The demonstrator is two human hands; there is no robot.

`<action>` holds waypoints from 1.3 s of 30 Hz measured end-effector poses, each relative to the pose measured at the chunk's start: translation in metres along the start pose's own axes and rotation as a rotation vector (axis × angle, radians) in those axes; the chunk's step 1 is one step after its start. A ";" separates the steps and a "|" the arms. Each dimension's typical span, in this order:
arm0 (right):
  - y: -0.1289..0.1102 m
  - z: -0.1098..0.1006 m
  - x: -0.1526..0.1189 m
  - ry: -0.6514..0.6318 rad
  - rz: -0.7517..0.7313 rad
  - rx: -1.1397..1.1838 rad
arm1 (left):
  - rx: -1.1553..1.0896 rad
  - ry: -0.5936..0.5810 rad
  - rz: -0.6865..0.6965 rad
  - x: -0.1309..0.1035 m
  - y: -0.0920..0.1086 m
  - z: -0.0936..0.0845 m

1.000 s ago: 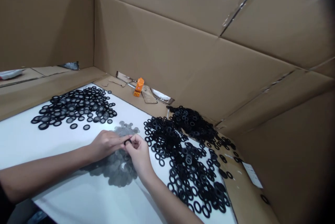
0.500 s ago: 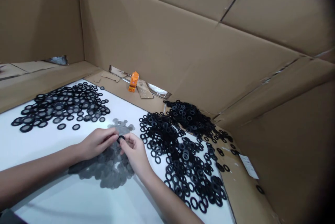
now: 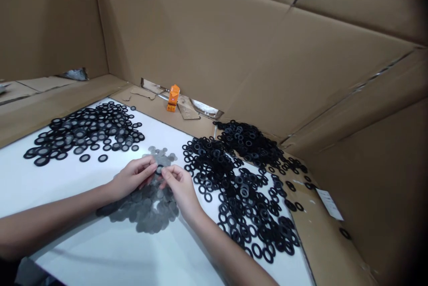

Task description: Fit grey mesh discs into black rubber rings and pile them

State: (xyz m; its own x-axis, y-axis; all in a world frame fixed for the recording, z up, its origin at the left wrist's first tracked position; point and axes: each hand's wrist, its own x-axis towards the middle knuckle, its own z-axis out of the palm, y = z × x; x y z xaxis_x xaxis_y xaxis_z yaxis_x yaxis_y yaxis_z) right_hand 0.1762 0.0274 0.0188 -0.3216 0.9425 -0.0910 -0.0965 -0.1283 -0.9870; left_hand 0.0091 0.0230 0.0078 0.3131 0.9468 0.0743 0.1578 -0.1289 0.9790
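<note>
My left hand (image 3: 133, 176) and my right hand (image 3: 180, 184) meet over the middle of the white board, fingers pinched. Between their fingertips is a small black rubber ring (image 3: 159, 169) with a grey centre, gripped from both sides. Beneath the hands spreads a heap of thin grey discs (image 3: 152, 217), partly hidden by them. To the right of my right hand lies a large pile of open black rings (image 3: 242, 197). Beyond my left hand, at the far left, black rings with grey centres (image 3: 85, 130) are heaped.
Tall cardboard walls (image 3: 200, 45) enclose the white board (image 3: 100, 255). A small orange carton (image 3: 173, 98) stands on the cardboard ledge behind it. More black rings (image 3: 247, 141) are piled at the back right, some on the cardboard. A white label (image 3: 329, 204) lies near the right wall.
The ring between my fingers has turned, so its grey centre now shows. Both hands shift slightly right in the picture along with the whole scene, as the head view moves.
</note>
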 end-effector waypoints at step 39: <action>-0.026 -0.064 0.023 0.206 -0.264 -1.210 | 0.962 0.380 0.162 0.017 -0.002 -0.052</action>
State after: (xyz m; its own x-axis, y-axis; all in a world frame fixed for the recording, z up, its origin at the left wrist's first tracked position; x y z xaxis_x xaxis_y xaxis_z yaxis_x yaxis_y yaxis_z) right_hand 0.2319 0.0723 0.0337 -0.2612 0.9407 0.2164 0.8242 0.3340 -0.4572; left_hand -0.0350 0.0549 0.0173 0.1083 0.9059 0.4093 0.8709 -0.2850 0.4004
